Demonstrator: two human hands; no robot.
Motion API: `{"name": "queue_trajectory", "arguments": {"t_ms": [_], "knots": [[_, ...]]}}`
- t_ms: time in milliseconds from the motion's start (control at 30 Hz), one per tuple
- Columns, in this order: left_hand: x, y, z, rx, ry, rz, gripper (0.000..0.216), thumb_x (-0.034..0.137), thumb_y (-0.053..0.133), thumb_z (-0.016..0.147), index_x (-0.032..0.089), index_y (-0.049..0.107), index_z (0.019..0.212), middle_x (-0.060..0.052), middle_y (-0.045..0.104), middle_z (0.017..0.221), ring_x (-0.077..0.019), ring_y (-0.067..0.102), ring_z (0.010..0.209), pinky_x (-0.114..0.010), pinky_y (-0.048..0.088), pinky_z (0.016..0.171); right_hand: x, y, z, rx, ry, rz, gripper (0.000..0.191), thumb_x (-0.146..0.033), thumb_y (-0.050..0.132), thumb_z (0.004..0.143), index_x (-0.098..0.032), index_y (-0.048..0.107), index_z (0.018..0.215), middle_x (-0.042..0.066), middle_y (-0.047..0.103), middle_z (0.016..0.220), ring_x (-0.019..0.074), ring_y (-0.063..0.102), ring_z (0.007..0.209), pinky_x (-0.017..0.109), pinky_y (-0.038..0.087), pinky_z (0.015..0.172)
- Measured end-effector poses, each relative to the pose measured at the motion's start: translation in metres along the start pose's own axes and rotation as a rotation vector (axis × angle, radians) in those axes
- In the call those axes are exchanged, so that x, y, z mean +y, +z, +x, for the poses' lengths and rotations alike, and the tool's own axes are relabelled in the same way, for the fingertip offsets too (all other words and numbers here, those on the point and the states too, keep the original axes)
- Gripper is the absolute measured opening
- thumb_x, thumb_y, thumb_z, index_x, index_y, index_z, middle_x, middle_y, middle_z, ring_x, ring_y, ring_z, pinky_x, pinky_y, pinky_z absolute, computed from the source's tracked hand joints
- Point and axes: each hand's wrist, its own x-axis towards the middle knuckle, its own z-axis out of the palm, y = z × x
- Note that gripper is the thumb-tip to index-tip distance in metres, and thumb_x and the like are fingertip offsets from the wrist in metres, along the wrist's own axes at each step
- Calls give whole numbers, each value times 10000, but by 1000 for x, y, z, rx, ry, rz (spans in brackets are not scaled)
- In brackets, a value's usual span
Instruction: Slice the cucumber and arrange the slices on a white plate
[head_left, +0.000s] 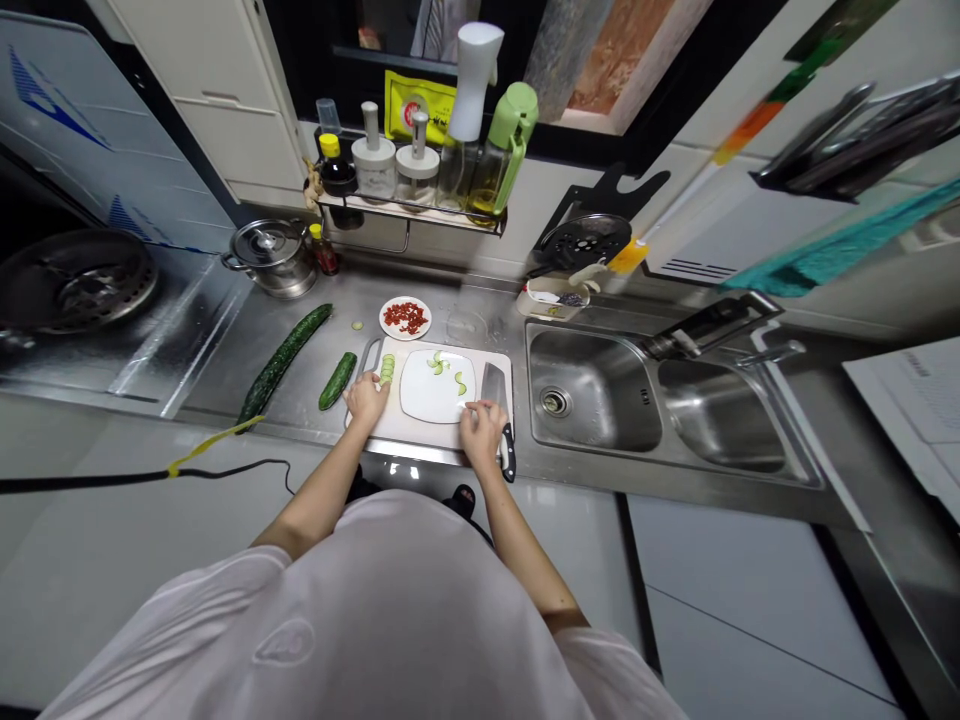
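A white cutting board [390,425] lies on the steel counter, with a square white plate [420,395] on it holding a few cucumber slices [439,364]. A row of cucumber slices [387,369] sits at the board's left. My left hand [366,400] rests curled just below that row, touching the slices. My right hand [481,428] is at the plate's near right corner, fingertips on its rim. A cleaver [496,395] with a black handle lies on the board just right of that hand.
A whole cucumber [283,360] and a half cucumber [337,380] lie left of the board. A small dish of red bits [405,318] stands behind it. A double sink [600,400] is to the right, a pot [268,255] and bottle shelf [409,210] at the back.
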Motion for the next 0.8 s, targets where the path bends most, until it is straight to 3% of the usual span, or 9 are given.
{"name": "queue_trajectory", "arguments": {"t_ms": [233,500,633,800], "knots": [[-1,2,-2,65,5,-85,152,338,564,810,216,598,896,-64,673,960,-229,608,937,-336,393,826,0,-1,-1,-8,-2,-1,209,-292,498,864,-208,677,929,90,519,1060,267,396,1073,434,354,942],[-3,-1,-3,32,-31,-487,135,320,596,759,202,575,820,-10,664,810,-132,596,719,-244,449,724,-12,-3,3,-34,-12,48,212,-286,489,863,-204,672,933,91,534,1044,268,419,1072,449,362,929],[9,-15,-8,-19,-36,-795,154,287,639,701,187,546,774,-2,627,739,-107,575,661,-224,461,676,-30,-4,15,-43,-50,111,219,-298,479,877,-205,661,955,82,553,1013,254,448,1059,435,364,936],[38,-51,-19,-49,66,-1020,235,324,712,665,173,577,783,-2,622,738,-97,577,653,-232,482,672,-68,-11,40,-33,-118,233,200,-299,496,886,-200,652,964,79,588,994,236,493,1043,400,378,942]]}}
